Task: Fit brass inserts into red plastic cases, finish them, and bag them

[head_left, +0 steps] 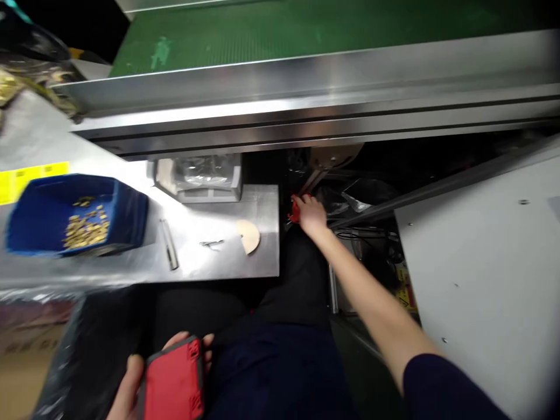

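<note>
At the bottom edge, my left hand (130,379) is closed around a flat red-and-black object (175,379), about the size of a phone; its exact kind does not show. My right hand (311,214) reaches down past the right end of the metal bench. Its fingers are curled on a small red object (294,210), which is blurred and partly covered by them. On the bench (205,219) lie a slim metal tool (168,245), a small pair of tweezers or pliers (212,243) and a pale partial disc (248,236).
A blue bin (126,213) with small brass-coloured parts stands on the bench's left. Behind it sits a grey tray (210,195) with clear plastic. A green conveyor belt (262,35) with a metal rail (306,99) crosses the back. A white panel (481,233) slopes at right.
</note>
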A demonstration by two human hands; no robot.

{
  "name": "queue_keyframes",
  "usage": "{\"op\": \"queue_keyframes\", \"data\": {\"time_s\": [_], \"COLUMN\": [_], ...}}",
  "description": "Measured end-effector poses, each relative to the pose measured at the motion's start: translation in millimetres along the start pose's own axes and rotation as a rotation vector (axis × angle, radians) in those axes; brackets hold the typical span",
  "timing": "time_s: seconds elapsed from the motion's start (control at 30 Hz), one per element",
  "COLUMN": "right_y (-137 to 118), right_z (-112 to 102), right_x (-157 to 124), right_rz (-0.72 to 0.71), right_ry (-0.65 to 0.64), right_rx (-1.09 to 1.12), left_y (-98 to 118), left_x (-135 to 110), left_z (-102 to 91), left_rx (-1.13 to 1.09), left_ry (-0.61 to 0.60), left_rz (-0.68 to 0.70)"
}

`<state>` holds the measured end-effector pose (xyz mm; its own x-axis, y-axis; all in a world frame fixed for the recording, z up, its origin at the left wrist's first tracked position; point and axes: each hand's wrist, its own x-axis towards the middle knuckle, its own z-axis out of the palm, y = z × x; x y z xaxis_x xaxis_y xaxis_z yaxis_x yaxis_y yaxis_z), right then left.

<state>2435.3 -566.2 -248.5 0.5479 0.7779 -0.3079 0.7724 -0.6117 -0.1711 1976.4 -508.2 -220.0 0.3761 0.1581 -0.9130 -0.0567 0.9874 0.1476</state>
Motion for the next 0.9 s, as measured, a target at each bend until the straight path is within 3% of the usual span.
{"op": "queue_keyframes", "data": {"time_s": [0.07,0.17,0.27,0.37,0.43,0.53,0.63,0.77,0.9], "right_y": [24,40,43,36,18,-36,-103,-160,-175], "right_z": [6,15,15,6,-1,-5,4,18,22], "right_x": [3,11,16,-9,-47,-123,-179,-199,-194], "right_rz": [-0.076,-0.222,-0.345,-0.516,-0.642,-0.812,-0.765,-0.707,-0.704], "right_ry": [-0.058,-0.081,-0.090,-0.155,-0.239,-0.389,-0.583,-0.680,-0.687], "right_rx": [-0.050,-0.088,-0.092,-0.120,-0.133,-0.091,-0.113,-0.186,-0.213], "left_y": [-6,-9,-10,-15,-18,-24,-29,-34,-31], "left_x": [-13,-25,-31,-37,-38,-33,-26,-22,-23], "left_z": [16.3,30.6,23.8,7.8,-1.0,-9.5,-16.4,-25.9,-31.5], "left_rx": [0.008,0.008,0.124,0.327,0.418,0.436,0.446,0.545,0.569], "left_ry": [-0.012,-0.051,-0.002,0.124,0.168,0.158,0.156,0.108,0.067], "left_rz": [0.084,0.114,0.244,0.446,0.517,0.525,0.536,0.559,0.543]}}
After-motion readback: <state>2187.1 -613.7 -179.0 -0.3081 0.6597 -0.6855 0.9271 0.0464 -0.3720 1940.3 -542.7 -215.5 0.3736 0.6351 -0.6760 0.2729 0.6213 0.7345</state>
